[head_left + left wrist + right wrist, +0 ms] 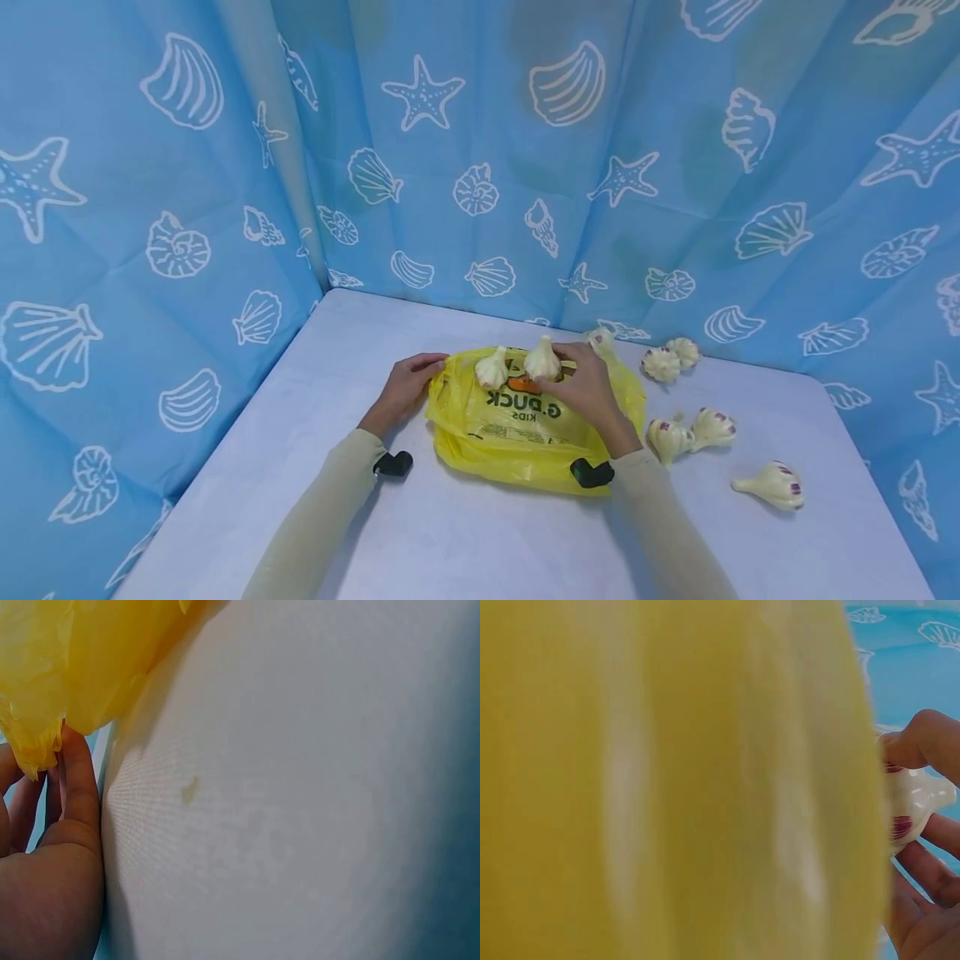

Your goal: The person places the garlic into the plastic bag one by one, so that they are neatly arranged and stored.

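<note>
A yellow plastic bag (525,462) printed "G.DUCK KIDS" lies on the table. At its left edge my left hand (405,390) pinches the plastic, and the left wrist view shows the gathered bag (37,742) between thumb and fingers. My right hand (588,387) grips a garlic bulb (542,360) over the bag, stem up. Just left of it, another garlic bulb (492,368) sits on the bag. In the right wrist view, blurred yellow plastic (705,780) covers most of the frame, with the purple-marked held bulb (915,799) partly hidden behind it.
Right of the bag lie more garlic bulbs: a pair at the back (661,364), a pair nearer (670,439), and a single bulb (780,486). One bulb (602,340) shows behind my right hand. A blue shell-patterned curtain (480,167) borders the white table (480,550).
</note>
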A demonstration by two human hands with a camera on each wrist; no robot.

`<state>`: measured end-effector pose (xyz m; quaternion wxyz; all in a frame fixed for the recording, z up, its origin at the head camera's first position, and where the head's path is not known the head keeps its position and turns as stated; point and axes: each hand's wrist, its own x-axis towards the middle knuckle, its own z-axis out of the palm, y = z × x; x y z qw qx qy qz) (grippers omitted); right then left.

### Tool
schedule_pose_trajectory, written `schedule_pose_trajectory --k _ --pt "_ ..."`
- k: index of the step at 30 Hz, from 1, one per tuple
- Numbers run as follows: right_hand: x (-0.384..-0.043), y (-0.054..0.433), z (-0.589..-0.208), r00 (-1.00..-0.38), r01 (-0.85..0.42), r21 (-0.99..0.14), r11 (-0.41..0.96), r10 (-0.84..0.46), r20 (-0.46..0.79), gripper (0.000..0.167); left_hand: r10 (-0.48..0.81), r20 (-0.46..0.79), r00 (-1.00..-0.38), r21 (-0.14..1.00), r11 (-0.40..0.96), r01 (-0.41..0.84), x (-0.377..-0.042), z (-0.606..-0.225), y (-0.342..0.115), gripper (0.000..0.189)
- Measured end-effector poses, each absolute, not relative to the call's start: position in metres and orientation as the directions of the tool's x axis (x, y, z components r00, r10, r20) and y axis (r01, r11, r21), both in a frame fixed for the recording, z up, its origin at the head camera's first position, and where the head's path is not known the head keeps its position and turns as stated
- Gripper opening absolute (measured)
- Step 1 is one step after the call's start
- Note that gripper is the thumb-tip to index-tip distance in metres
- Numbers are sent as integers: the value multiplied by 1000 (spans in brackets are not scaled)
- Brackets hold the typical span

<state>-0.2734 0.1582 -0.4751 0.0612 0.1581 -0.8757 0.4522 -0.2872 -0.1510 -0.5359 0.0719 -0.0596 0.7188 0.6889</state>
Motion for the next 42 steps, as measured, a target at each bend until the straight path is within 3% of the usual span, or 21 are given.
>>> schedule_pose_trajectory --k 5,17,42 --pt "-276 151 -488 -945 -322 -748 580 -244 218 58 8 -193 -981 979 74 -192 -286 -535 -151 23" --pt "-281 142 -501 -954 -272 -816 511 -256 157 56 4 -211 -978 976 60 -210 -289 -534 -151 22" --pt "-284 131 -513 -962 -263 -781 566 -209 174 56 12 -202 -979 978 49 -201 -291 -538 -152 23"
